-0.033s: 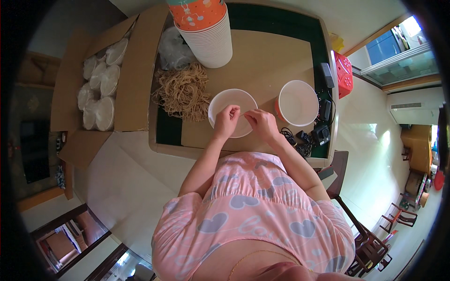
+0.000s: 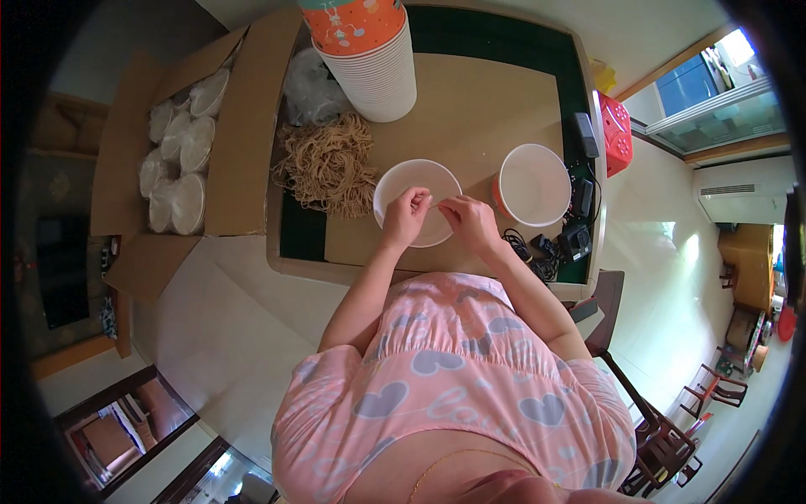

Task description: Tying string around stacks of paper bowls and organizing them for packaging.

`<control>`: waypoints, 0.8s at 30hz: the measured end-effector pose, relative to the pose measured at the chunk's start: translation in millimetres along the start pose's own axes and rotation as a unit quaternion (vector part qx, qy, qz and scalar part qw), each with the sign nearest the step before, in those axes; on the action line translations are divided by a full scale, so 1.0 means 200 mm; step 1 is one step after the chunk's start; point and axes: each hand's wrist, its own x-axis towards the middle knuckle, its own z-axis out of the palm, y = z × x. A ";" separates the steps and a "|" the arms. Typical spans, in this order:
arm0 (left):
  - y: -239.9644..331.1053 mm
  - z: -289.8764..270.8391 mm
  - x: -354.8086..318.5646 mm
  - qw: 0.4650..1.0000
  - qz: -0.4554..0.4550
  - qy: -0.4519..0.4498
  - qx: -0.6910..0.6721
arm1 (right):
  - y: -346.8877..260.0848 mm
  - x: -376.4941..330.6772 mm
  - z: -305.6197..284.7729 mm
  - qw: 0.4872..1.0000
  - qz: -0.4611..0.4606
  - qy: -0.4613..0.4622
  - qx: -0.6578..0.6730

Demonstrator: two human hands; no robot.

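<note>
Left hand (image 2: 408, 217) and right hand (image 2: 472, 223) meet above the open white tub (image 2: 420, 174) on the table (image 2: 491, 32), fingers of both pinched narrow on what looks like a thin strand (image 2: 435, 205) spanning the small gap between them, too fine to make out surely! Feather-light and limp, I'd judge, easily lost from a slack grip, so fingertips near each end are the place to hold it. Just left of the tub lies a tangled tan twine bundle (image 2: 327, 164), probably soft, rough and quick to snag, best taken by one loose end.
</note>
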 end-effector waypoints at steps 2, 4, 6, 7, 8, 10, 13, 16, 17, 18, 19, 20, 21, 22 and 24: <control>0.00 -0.01 0.02 0.998 -0.033 -0.029 -0.049 | 0.00 0.00 -0.01 1.000 0.001 0.001 0.005; 0.00 -0.02 0.02 0.997 -0.014 -0.075 -0.014 | -0.01 0.00 -0.01 1.000 0.008 -0.004 0.013; 0.01 -0.02 0.02 0.997 -0.015 -0.074 -0.007 | -0.01 0.00 -0.01 1.000 0.007 -0.006 0.016; 0.01 -0.02 0.02 0.997 -0.016 -0.072 0.001 | -0.01 0.00 -0.02 1.000 0.006 -0.009 0.020; 0.02 -0.01 0.02 0.997 -0.015 -0.072 0.001 | -0.01 0.00 -0.01 1.000 0.007 -0.008 0.019; 0.04 0.00 0.01 0.998 -0.003 -0.051 0.044 | -0.01 0.00 -0.01 1.000 -0.002 -0.007 0.019; 0.05 0.00 0.01 0.998 -0.023 -0.054 0.031 | -0.01 0.00 -0.01 1.000 0.010 -0.007 0.027; 0.06 -0.02 0.01 0.997 -0.027 -0.066 -0.014 | -0.07 0.00 -0.04 0.995 0.038 0.040 0.087; 0.08 -0.02 0.01 0.997 -0.026 -0.067 -0.014 | -0.07 0.00 -0.04 0.995 0.038 0.040 0.086; 0.10 -0.03 0.01 0.997 -0.026 -0.064 -0.034 | -0.06 0.01 -0.05 0.992 0.044 0.028 0.116; 0.11 -0.03 0.01 0.996 -0.026 -0.062 -0.054 | -0.06 0.01 -0.05 0.988 0.050 0.016 0.144; 0.11 -0.03 0.00 0.996 -0.026 -0.062 -0.054 | -0.06 0.01 -0.06 0.988 0.049 0.017 0.145; 0.11 -0.04 0.00 0.996 -0.020 -0.070 -0.053 | -0.08 0.01 -0.06 0.983 0.080 0.026 0.165; 0.12 -0.06 -0.01 0.996 -0.014 -0.077 -0.053 | -0.09 0.01 -0.08 0.976 0.110 0.035 0.186; 0.14 -0.09 -0.02 0.993 -0.027 -0.104 -0.058 | -0.11 0.02 -0.13 0.979 0.096 0.024 0.177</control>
